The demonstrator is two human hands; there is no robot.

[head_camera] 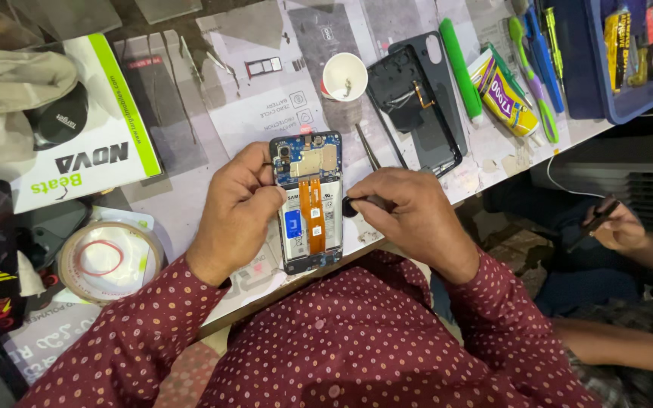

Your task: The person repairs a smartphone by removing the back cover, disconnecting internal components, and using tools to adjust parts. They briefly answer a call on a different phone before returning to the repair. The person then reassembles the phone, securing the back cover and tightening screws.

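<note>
An opened phone lies face down on the table, showing a blue circuit board, a battery and an orange flex cable. My left hand grips its left edge and holds it steady. My right hand is shut on a small dark tool, whose tip meets the phone's right edge. The phone's removed black back cover lies behind my right hand, inner side up.
A white cup, a green stick, a yellow glue tube and a blue tray sit at the back right. A tape roll and a white box are left. Another person's hand holds a phone, right.
</note>
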